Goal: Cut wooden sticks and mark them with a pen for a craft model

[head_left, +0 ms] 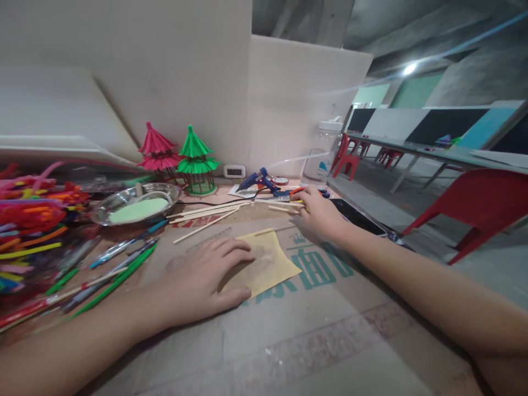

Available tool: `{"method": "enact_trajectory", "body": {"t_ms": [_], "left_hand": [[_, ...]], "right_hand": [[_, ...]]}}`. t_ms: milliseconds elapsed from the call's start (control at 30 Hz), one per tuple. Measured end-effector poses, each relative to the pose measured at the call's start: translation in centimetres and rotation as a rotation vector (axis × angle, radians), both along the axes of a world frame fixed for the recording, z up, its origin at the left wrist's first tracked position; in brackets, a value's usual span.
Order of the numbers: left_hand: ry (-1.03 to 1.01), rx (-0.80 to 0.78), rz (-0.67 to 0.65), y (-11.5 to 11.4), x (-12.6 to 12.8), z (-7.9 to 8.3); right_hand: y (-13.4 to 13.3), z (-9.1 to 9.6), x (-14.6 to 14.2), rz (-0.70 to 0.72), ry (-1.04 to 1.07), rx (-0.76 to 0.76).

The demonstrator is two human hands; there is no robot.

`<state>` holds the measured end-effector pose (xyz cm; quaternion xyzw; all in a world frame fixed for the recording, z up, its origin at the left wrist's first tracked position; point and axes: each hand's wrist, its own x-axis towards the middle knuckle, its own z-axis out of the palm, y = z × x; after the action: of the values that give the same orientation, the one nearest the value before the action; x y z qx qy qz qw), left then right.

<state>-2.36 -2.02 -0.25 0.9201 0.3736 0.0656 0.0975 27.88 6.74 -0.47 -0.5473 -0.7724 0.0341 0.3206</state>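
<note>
My left hand (202, 278) lies flat on the cardboard-covered table, its fingers pressing the left part of a tan sheet of sandpaper (270, 264). My right hand (317, 212) reaches forward to the far side of the table, fingertips on thin wooden sticks (210, 212) near an orange-handled tool (297, 191). Whether it grips a stick I cannot tell. A blue hot glue gun (258, 180) rests just beyond.
A pink paper pavilion (158, 151) and a green one (197, 162) stand by the back wall. A metal dish (136, 204) holds green paste. Coloured pipe cleaners (28, 220) and pens (119, 264) crowd the left. Red chairs (474, 212) stand right.
</note>
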Motion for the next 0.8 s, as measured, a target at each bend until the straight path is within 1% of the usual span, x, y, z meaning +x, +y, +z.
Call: {"method": "enact_trajectory", "body": {"t_ms": [67,133,200,233,267,367,433,500,567,667,733,800], "left_hand": [[-0.001,0.004,-0.001,0.0,0.0,0.0],[-0.002,0.008,-0.005,0.0,0.1,0.1],[-0.011,0.017,-0.012,-0.1,0.1,0.1],[-0.015,0.022,-0.015,-0.1,0.2,0.1],[-0.017,0.028,-0.019,-0.1,0.2,0.1],[-0.013,0.045,-0.042,0.0,0.3,-0.1],[-0.015,0.053,-0.059,0.1,0.3,-0.2],[-0.023,0.053,-0.068,0.1,0.3,-0.3],[-0.030,0.045,-0.065,0.2,0.4,-0.3],[-0.027,0.030,-0.061,0.2,0.5,-0.3],[-0.029,0.029,-0.060,0.2,0.5,-0.3],[-0.037,0.031,-0.059,0.1,0.5,-0.4]], "right_hand": [[-0.1,0.4,-0.4,0.033,0.047,-0.003],[-1.0,1.0,-1.4,0.149,0.200,-0.059],[-2.7,1.4,-2.9,0.318,0.437,-0.205],[-3.7,1.6,-3.7,0.385,0.508,-0.304],[-4.8,1.6,-4.5,0.410,0.525,-0.418],[-7.5,1.7,-6.1,0.466,0.531,-0.642],[-8.3,1.6,-6.6,0.501,0.499,-0.764],[-8.4,1.5,-6.5,0.529,0.451,-0.834],[-8.1,1.3,-6.4,0.552,0.414,-0.841],[-7.6,1.0,-6.3,0.543,0.388,-0.817],[-7.6,0.9,-6.4,0.523,0.332,-0.716],[-7.9,0.8,-6.6,0.512,0.221,-0.539]]}}
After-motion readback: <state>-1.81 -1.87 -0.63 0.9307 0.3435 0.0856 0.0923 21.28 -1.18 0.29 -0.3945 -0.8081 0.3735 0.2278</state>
